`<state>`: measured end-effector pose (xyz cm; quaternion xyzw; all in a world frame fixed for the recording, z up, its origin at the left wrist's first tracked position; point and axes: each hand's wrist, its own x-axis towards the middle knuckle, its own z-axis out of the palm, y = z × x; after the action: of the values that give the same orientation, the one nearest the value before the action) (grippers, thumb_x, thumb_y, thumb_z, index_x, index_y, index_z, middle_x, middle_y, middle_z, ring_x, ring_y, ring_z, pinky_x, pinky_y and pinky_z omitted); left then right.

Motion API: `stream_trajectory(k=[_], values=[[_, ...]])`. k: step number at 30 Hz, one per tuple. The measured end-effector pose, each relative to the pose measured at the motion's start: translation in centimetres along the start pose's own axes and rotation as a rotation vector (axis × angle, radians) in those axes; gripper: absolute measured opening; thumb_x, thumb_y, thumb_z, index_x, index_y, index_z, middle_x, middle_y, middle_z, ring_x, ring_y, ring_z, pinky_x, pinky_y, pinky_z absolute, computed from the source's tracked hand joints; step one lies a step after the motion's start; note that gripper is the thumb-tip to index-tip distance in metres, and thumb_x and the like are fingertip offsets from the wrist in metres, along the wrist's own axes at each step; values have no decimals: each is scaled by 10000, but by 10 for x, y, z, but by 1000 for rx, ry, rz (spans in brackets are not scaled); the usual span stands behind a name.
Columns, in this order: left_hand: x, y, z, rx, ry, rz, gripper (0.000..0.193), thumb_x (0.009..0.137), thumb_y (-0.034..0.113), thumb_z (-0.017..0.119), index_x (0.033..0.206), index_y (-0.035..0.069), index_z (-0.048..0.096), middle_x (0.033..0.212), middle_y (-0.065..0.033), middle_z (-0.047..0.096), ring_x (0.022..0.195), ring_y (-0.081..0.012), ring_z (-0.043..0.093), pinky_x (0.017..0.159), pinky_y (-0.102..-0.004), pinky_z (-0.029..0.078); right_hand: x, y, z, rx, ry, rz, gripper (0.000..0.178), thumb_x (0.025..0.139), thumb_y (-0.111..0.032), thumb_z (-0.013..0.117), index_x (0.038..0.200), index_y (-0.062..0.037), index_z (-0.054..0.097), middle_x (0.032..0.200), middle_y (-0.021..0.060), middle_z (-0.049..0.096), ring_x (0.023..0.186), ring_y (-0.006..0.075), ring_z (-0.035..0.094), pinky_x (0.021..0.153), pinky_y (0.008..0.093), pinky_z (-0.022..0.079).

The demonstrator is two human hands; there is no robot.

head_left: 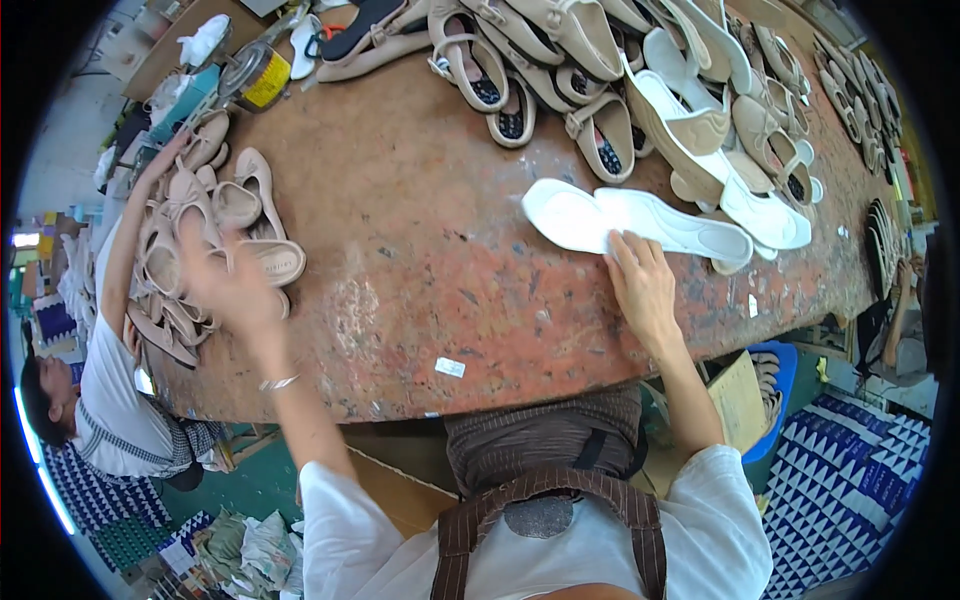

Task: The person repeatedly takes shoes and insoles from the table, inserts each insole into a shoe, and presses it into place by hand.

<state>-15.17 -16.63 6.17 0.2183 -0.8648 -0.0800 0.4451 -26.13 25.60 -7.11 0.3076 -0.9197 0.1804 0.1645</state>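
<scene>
My right hand [643, 280] is at the near edge of white shoe insoles [680, 228], fingers bent and pressed together on them. A second white insole piece [560, 212] lies overlapped under or against the first at its left end; which is on top is hard to tell. My left hand [235, 290] is smeared by motion over a pile of beige shoes [190, 205] at the table's left side, nearest to a beige shoe [280, 262] with a pale inner sole. Whether those fingers hold anything cannot be made out.
A worn reddish-brown table [400, 230] spreads before me. Beige strapped shoes [585, 40] heap at the far side, with more white insoles [765, 215] to the right. A tin with a yellow label [265, 80] stands far left. A co-worker [130, 400] reaches in from the left.
</scene>
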Motion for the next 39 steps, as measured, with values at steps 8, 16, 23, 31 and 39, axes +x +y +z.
stream_trajectory(k=[8,16,23,31,39], values=[[-3,141,267,-278,-601,-372,744,888,223,613,1487,-61,274,1198,-330,590,1084,-464,608,937,-507,493,9,0,-82,1478,165,731,463,950,43,518,1410,44,476,1169,109,679,977,134,657,859,255,507],[-53,57,73,-651,-636,-192,464,940,-13,512,1403,-1,498,1271,-169,658,1151,-137,595,978,-276,442,-21,-6,-105,1311,100,435,202,865,-145,683,887,52,714,822,68,705,706,110,638,628,233,485],[-167,43,-30,-434,-1026,-337,320,904,30,626,1221,46,663,1062,-171,715,902,-237,694,817,-349,533,-18,-49,-81,1740,-67,490,659,1021,-378,415,1476,72,258,1423,357,413,1137,277,612,881,360,550],[-232,65,-52,-152,-617,-640,541,818,264,804,1236,-24,615,930,-107,545,691,-158,584,629,-308,500,-39,-79,-74,129,-302,-252,508,841,-93,635,1341,-30,572,1170,154,606,1065,298,534,942,412,421],[-239,50,-47,-544,-625,-734,745,663,113,915,1291,-76,561,1069,-80,519,837,-131,636,657,-264,590,-26,-152,2,610,-310,-334,176,682,2,666,841,-17,740,1067,105,677,1063,288,611,926,414,489]])
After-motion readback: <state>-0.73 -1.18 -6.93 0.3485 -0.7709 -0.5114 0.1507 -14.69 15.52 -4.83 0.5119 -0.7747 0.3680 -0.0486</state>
